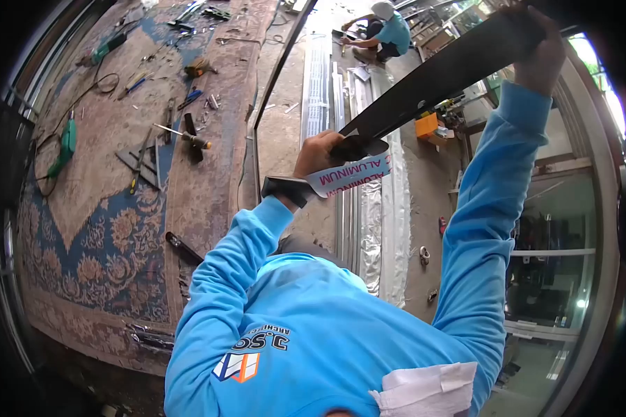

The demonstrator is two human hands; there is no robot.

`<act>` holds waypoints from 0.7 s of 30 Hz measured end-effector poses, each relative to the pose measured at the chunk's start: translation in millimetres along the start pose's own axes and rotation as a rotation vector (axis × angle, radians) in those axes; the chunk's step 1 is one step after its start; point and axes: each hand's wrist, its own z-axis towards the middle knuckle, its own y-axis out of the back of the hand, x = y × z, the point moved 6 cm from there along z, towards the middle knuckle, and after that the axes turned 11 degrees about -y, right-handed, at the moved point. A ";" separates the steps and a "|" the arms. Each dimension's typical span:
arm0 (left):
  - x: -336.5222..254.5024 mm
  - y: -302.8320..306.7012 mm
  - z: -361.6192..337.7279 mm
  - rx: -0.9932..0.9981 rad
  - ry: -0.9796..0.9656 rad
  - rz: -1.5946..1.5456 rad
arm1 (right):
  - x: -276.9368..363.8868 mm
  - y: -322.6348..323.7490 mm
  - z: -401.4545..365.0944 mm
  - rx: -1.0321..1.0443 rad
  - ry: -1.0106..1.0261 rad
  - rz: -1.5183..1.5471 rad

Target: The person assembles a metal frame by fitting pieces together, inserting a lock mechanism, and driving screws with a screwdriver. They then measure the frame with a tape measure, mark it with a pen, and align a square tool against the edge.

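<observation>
A long dark metal profile (431, 80) slants across my view, from upper right down to the middle. My right hand (544, 52) is closed around its raised upper end. Near the lower end, my left hand (317, 154) wraps round the profile, with the fingers partly hidden. A loose strip of white film (351, 177) printed "ALUMINUM" curls from the profile beside my left hand. The profile's dark end piece (289, 189) shows over my left wrist.
On the patterned carpet (118, 240) lie a green power tool (64, 147), an orange drill (200, 67), a screwdriver (184, 136) and metal squares (142, 163). Wrapped silver profiles (396, 229) run along the floor. A co-worker (389, 33) crouches ahead. An orange box (431, 129) stands right.
</observation>
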 end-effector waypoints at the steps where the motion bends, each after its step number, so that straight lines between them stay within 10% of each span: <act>1: 4.1 -8.0 1.7 -0.015 0.029 -0.101 | 2.3 -4.6 -5.5 -0.009 0.009 -0.022; 11: 74.6 -40.6 -74.4 -0.631 0.531 -1.171 | -13.4 51.5 16.1 -0.041 0.066 -0.057; 15: 122.0 33.9 -193.6 -0.372 0.543 -0.398 | -13.5 60.3 -2.0 0.019 0.053 -0.011; 17: 75.6 54.5 -164.0 0.127 -0.008 0.596 | -13.5 68.4 -6.5 0.020 0.128 -0.058; 18: 141.0 48.4 -206.8 0.127 -0.015 0.731 | -12.5 73.2 -7.9 0.078 0.127 -0.065; 20: 92.4 25.5 -154.0 0.090 0.319 0.256 | -10.1 84.1 -5.7 0.128 0.138 -0.097; 21: 74.6 13.3 -127.4 0.222 0.138 0.456 | -13.4 86.0 -7.4 0.120 0.137 -0.108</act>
